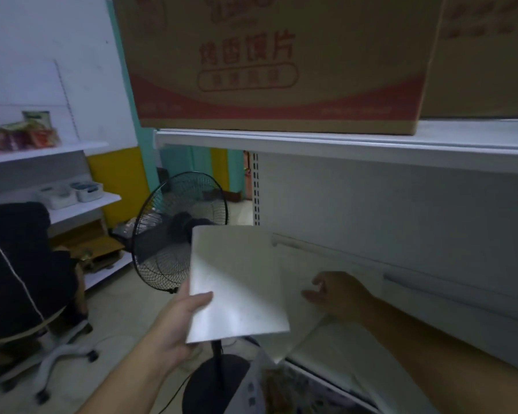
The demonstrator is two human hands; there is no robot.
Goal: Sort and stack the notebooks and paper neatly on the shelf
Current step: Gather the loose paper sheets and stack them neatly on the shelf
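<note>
The left hand (177, 321) holds the near left corner of a thin white notebook (240, 282), with its thumb (202, 297) lying flat on top and the other fingers hidden under it. The notebook is flat, smooth and a bit shiny, and its long side runs up and away from the hand. The right hand (338, 294) is just to the right of it, with fingers loosely bent and apart, holding nothing. It hangs over a pale sheet of paper (305, 258) that lies on the white shelf (431, 318); I cannot tell if the fingers touch it. The notebook's right edge covers part of that sheet, so the stack spot is to the right of the left hand and close by. I think the notebook needs to slide right and go down flat. Above is a hard white shelf board (341, 144) with a big brown cardboard box (275, 64) on it. A round black wire fan (174, 249) stands behind the notebook.
</note>
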